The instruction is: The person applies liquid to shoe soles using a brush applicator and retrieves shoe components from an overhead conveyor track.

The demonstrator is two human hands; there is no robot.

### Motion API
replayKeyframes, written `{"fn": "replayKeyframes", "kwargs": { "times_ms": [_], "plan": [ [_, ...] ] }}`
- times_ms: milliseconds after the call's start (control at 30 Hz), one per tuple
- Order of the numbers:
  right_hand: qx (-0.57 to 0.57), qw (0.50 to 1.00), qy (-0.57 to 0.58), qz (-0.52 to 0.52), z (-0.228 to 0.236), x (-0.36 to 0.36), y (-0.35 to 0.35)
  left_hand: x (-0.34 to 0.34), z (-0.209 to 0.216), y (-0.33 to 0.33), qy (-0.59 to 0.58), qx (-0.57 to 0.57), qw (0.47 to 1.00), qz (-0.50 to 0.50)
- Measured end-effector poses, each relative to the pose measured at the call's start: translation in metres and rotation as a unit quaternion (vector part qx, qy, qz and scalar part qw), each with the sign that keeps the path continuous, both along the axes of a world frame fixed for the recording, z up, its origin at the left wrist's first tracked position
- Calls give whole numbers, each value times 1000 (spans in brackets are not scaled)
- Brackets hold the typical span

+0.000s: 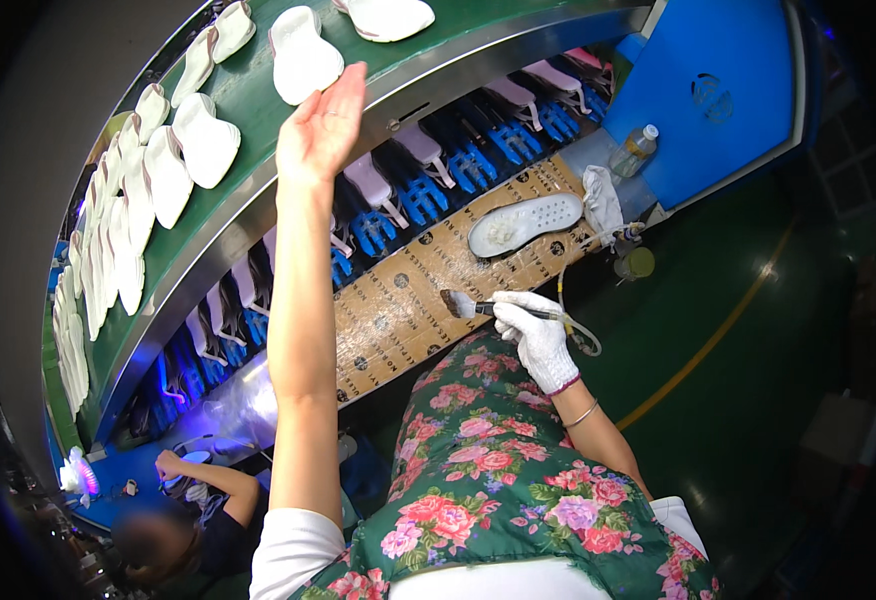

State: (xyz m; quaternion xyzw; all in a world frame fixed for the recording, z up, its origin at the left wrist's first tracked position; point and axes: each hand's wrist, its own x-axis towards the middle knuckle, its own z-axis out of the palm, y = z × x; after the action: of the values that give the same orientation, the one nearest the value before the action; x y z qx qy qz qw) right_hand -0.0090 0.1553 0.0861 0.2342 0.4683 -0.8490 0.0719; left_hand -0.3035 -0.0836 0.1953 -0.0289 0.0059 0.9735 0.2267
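Observation:
My bare left hand (324,128) reaches up over the green conveyor belt, palm showing and fingers stretched out. Its fingertips are at the near edge of a white shoe sole (305,58); whether they touch it I cannot tell. In a white knit glove, my right hand (538,335) grips a flat brush (461,304) with dark bristles, held above the cardboard-covered bench (383,325). A thin hose runs by that hand, partly hidden. Beyond the brush, a pale grey shoe sole (525,224) with small holes at one end lies on the bench.
More white soles (208,140) line the conveyor (258,120). Below its metal edge, pink shoe parts (420,146) sit on blue holders (473,168). A clear bottle (635,150) and white cloth (603,203) stand by a blue machine panel (708,95). Another person (193,520) works lower left.

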Motion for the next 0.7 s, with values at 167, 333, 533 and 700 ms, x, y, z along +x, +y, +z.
{"fn": "replayKeyframes", "kwargs": {
  "times_ms": [167, 333, 533, 700],
  "plan": [
    [-2, 1000, -17, -21, -8, -5, 2, 80, -37, -4, 126, -111, 980, -104],
    [-11, 999, -30, -30, -8, -7, -1, 127, -177, -76, -128, -369, 920, -32],
    [-5, 996, -61, -63, -2, -5, -4, 118, -313, -111, -215, -646, 729, 64],
    [25, 994, -67, -80, 4, 3, -6, 85, -357, -121, -163, -705, 670, 165]
  ]
}}
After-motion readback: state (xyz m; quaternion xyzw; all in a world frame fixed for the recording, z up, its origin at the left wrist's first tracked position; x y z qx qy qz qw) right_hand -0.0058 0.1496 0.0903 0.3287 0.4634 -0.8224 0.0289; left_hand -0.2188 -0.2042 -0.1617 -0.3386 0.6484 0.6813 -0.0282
